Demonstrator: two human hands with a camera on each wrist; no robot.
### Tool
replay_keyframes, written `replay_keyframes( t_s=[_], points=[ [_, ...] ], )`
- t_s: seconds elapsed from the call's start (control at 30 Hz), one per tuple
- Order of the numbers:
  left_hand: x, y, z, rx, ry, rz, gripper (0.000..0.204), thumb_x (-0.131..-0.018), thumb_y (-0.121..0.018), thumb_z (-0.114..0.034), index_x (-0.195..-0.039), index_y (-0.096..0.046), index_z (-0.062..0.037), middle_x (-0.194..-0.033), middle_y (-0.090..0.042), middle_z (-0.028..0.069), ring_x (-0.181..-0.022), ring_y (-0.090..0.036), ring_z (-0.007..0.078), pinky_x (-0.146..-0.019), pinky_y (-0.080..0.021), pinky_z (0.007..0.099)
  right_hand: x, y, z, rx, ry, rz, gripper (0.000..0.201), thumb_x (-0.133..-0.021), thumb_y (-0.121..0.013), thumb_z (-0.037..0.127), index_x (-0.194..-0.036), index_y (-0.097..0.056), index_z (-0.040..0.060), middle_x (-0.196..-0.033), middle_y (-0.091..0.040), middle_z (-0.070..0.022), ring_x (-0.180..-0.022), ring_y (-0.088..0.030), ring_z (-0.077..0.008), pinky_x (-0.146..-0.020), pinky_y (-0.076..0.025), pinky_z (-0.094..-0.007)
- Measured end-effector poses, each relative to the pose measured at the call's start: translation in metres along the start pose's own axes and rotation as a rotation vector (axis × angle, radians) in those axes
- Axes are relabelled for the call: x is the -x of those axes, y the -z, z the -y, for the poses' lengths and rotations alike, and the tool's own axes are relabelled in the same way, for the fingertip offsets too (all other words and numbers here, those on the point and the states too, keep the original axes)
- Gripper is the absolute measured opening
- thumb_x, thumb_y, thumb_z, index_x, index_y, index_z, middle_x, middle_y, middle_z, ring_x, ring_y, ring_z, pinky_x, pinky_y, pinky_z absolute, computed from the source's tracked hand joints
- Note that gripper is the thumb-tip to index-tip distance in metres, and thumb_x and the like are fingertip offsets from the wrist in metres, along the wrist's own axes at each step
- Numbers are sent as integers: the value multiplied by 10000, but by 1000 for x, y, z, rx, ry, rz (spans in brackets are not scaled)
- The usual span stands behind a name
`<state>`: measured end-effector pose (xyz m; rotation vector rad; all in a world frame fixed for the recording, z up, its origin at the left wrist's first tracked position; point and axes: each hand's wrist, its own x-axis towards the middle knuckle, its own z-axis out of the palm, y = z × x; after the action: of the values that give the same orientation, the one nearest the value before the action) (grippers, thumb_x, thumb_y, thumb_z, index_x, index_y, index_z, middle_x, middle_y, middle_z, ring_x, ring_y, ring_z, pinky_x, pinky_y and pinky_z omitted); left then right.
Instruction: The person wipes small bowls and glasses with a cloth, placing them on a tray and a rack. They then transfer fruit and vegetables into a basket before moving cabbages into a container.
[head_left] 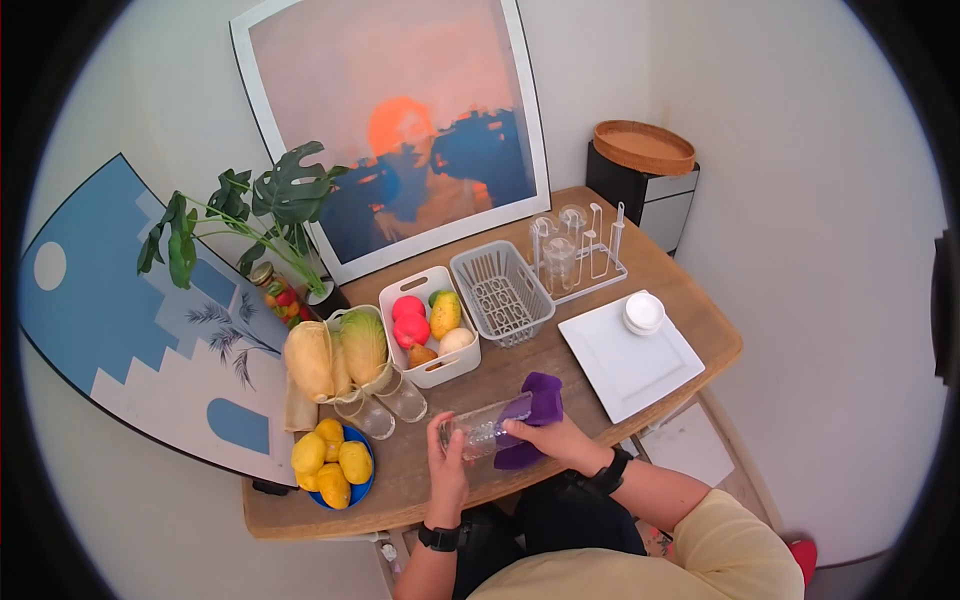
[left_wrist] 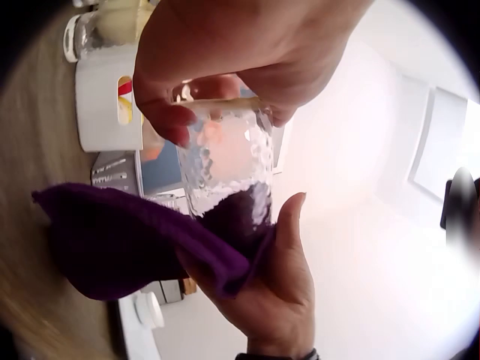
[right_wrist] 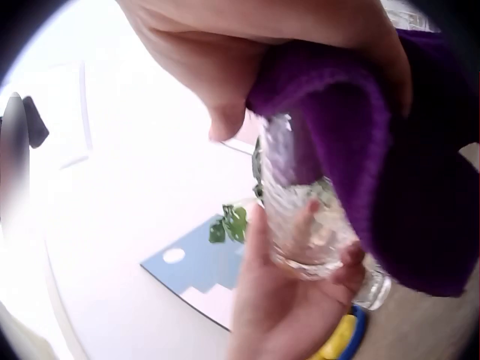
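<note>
Over the front edge of the table, my left hand grips a clear, textured drinking glass around its base end. The glass is held tilted on its side. My right hand holds a purple cloth at the glass's mouth, with the thumb along the outside. Part of the cloth shows through the glass wall, tucked inside the mouth end. The rest of the cloth hangs loosely around my right hand, hiding some of its fingers.
Two glasses stand left of my hands, near a blue bowl of yellow fruit. Behind are a produce basket, a grey basket and a rack with several glasses. A square white plate bearing small white dishes sits right.
</note>
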<state>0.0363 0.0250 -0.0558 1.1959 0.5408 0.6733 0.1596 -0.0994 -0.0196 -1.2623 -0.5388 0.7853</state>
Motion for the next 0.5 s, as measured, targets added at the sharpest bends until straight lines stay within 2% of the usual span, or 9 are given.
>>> replay_keyframes(
  t_s=[0.03, 0.1, 0.13, 0.2, 0.27, 0.33, 0.37, 0.47, 0.5],
  points=[
    [2, -1, 1, 63, 26, -46, 312, -886, -514, -265, -1159, -431, -140, -905, -526, 36, -632, -522, 92, -514, -380, 190, 2, 2, 4, 0, -2, -3, 362, -714, -746, 211, -950, -563, 6, -851, -593, -31, -783, -553, -127, -725, -456, -273],
    [0, 8, -2, 186, 144, -56, 308, -889, -511, -275, -1157, -436, -143, -912, -532, 38, -641, -527, 94, -517, -383, 195, 5, 12, 18, 408, 392, 471, 343, -762, -696, 222, -979, -558, -5, -826, -601, -54, -747, -562, -160, -699, -458, -280],
    [-2, 11, -4, 309, 258, -66, 304, -892, -509, -284, -1155, -441, -145, -918, -537, 41, -650, -532, 97, -520, -386, 200, 8, 15, 30, 411, 393, 473, 343, -762, -696, 222, -979, -558, -5, -826, -601, -54, -747, -562, -160, -699, -458, -280],
    [0, 13, -2, 358, 301, -5, 308, -892, -510, -283, -1159, -436, -148, -921, -539, 43, -674, -537, 101, -524, -391, 206, 13, 19, 53, 615, 27, 731, 323, -803, -645, 219, -1008, -550, -12, -840, -600, -81, -747, -564, -195, -707, -454, -290],
    [5, 15, -3, 399, 339, 41, 312, -892, -511, -283, -1163, -431, -150, -923, -541, 45, -698, -543, 106, -529, -397, 212, 9, 15, 48, 758, 161, 753, 275, -836, -601, 202, -999, -550, -14, -808, -591, -91, -724, -557, -204, -700, -450, -293],
    [11, 5, -3, 235, 33, 27, 331, -894, -508, -269, -1185, -410, -148, -943, -535, 49, -749, -556, 127, -534, -407, 215, -3, 12, 7, 608, 488, 370, 231, -844, -587, 172, -983, -557, -9, -794, -584, -78, -708, -550, -190, -677, -447, -290],
    [9, 8, 2, -4, -53, 23, 336, -910, -470, -287, -1200, -384, -142, -992, -538, 66, -804, -575, 175, -557, -439, 238, -9, 9, -11, 272, 325, 216, 226, -839, -598, 176, -966, -558, -7, -787, -575, -73, -707, -544, -189, -673, -447, -296],
    [16, -4, -11, -39, -36, 96, 336, -913, -460, -276, -1210, -379, -141, -1001, -533, 65, -810, -575, 182, -562, -460, 258, -7, 6, 2, 185, 306, -2, 255, -815, -627, 189, -973, -560, 0, -838, -581, -87, -774, -557, -188, -723, -448, -299],
    [20, -12, -30, 134, 82, 62, 328, -914, -452, -267, -1206, -393, -129, -1015, -534, 68, -793, -575, 164, -556, -470, 249, -1, 2, 3, 277, 422, -67, 282, -794, -649, 186, -989, -558, 4, -852, -585, -97, -827, -564, -197, -772, -443, -301]
  ],
)
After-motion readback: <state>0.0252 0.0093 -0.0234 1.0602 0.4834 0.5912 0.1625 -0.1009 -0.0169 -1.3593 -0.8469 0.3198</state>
